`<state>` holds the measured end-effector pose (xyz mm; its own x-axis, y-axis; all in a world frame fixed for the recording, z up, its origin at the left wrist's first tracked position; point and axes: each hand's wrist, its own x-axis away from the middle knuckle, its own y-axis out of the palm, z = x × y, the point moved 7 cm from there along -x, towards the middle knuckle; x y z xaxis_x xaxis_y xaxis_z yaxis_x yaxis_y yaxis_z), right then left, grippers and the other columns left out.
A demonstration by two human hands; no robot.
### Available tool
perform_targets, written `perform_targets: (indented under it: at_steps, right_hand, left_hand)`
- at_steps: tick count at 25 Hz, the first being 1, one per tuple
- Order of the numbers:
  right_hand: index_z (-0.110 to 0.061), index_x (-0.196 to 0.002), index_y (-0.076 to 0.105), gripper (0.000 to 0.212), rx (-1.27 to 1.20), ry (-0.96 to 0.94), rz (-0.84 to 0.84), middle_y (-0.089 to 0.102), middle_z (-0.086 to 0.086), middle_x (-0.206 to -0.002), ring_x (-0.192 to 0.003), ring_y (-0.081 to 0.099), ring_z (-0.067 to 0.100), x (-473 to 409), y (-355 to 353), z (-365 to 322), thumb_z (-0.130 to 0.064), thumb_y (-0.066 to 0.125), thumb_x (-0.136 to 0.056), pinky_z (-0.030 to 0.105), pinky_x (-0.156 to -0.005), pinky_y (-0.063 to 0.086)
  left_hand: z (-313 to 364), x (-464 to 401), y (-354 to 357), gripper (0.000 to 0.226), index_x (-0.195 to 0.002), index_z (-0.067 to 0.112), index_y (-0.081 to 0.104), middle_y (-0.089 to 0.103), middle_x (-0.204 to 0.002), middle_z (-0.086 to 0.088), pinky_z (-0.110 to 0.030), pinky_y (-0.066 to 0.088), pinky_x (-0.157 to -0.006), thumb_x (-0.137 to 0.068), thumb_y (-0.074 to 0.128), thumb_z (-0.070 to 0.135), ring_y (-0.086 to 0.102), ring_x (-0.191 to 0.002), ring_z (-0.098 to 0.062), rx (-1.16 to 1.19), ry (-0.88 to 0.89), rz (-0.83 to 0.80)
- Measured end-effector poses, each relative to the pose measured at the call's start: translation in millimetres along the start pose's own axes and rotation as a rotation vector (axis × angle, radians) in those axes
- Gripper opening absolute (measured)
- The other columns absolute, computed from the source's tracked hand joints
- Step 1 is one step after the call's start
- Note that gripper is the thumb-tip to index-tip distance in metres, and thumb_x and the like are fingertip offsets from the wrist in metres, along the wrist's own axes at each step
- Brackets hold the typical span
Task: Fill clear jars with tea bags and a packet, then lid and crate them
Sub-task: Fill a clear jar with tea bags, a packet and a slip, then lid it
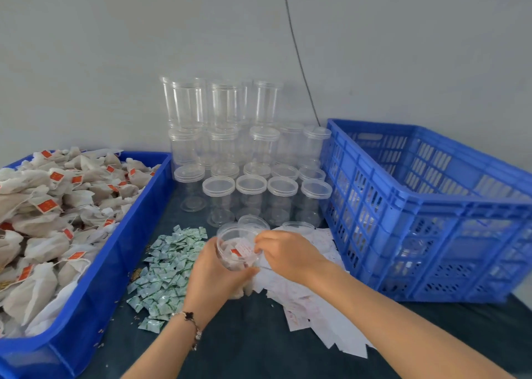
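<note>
My left hand [211, 272] grips an open clear jar [230, 239], tilted toward me, with tea bags inside. My right hand [283, 252] is at the jar's mouth, its fingers pinching a white paper slip with red print [245, 247] that sits partly inside the jar. A loose clear lid [253, 222] lies on the table just behind the jar. Small green-and-white packets [165, 272] are heaped left of my left hand. Tea bags with red tags [46, 220] fill the blue bin [121, 252] at left.
Lidded empty clear jars [250, 188] stand stacked in rows against the wall. A big blue slatted crate [431, 214] stands at right. White paper slips [316, 315] are scattered under my right forearm. A black cable [299, 59] hangs down the wall.
</note>
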<state>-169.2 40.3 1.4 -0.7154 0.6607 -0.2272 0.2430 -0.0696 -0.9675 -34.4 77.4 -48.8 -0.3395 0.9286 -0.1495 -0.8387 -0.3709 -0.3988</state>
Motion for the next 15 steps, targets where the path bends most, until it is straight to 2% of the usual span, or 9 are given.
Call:
perform_targets:
  at_steps: [2,4,8,10,12,14,15]
  right_hand:
    - [-0.003,-0.107,0.066,0.031,-0.028,-0.008,0.083,0.062,0.007,-0.115,-0.106,0.057,0.027,5,-35,8,0.000,0.042,-0.088,0.039,-0.087,0.045]
    - [-0.002,-0.104,0.068,0.027,-0.022,-0.042,0.194,0.065,0.008,-0.110,-0.100,0.060,0.026,11,-82,14,0.000,0.047,-0.087,0.039,-0.085,0.048]
    - [-0.005,-0.096,0.071,0.015,0.115,-0.164,0.459,0.068,0.007,-0.098,-0.090,0.064,0.024,33,-199,35,-0.008,0.064,-0.083,0.036,-0.081,0.052]
    - [-0.007,-0.093,0.072,0.016,0.240,-0.164,0.527,0.068,0.009,-0.094,-0.087,0.064,0.027,40,-252,54,-0.018,0.066,-0.082,0.037,-0.079,0.051]
    - [-0.009,-0.092,0.072,0.017,0.334,-0.079,0.549,0.067,0.011,-0.095,-0.089,0.062,0.029,43,-297,84,-0.022,0.065,-0.082,0.038,-0.079,0.049]
    - [-0.012,-0.095,0.071,0.018,0.431,0.038,0.556,0.064,0.009,-0.098,-0.092,0.060,0.029,41,-325,118,-0.024,0.064,-0.084,0.038,-0.079,0.047]
    - [-0.013,-0.098,0.071,0.019,0.484,0.098,0.551,0.063,0.008,-0.101,-0.094,0.059,0.030,40,-333,136,-0.026,0.063,-0.086,0.038,-0.079,0.046]
  left_hand:
    - [37,-11,1,0.071,-0.105,0.034,0.044,0.056,-0.090,0.023,-0.017,0.047,-0.064,-0.051,0.090,0.040,0.057,-0.080,0.006,-0.062,0.098,-0.019]
    - [88,-20,-2,0.079,-0.116,0.035,0.045,0.051,-0.091,0.029,-0.012,0.040,-0.064,-0.050,0.089,0.043,0.053,-0.081,0.011,-0.051,0.226,-0.005]
    - [202,-40,3,0.093,-0.115,0.039,0.041,0.054,-0.094,0.026,-0.013,0.045,-0.068,-0.034,0.071,0.072,0.055,-0.082,0.010,0.022,0.458,-0.031]
    - [259,-54,20,0.099,-0.120,0.031,0.043,0.056,-0.098,0.021,-0.007,0.045,-0.068,-0.034,0.068,0.072,0.057,-0.080,0.011,0.040,0.586,-0.099]
    - [312,-69,44,0.113,-0.137,0.021,0.034,0.053,-0.117,0.011,-0.006,0.043,-0.078,-0.039,0.071,0.065,0.055,-0.091,0.006,0.033,0.685,-0.144]
    - [357,-86,65,0.113,-0.144,0.018,0.030,0.044,-0.135,-0.001,-0.018,0.038,-0.095,-0.049,0.079,0.057,0.047,-0.115,-0.009,-0.048,0.794,-0.096]
    - [376,-92,76,0.102,-0.139,0.017,0.038,0.043,-0.136,-0.003,-0.023,0.035,-0.098,-0.054,0.082,0.053,0.043,-0.121,-0.015,-0.142,0.878,-0.037]
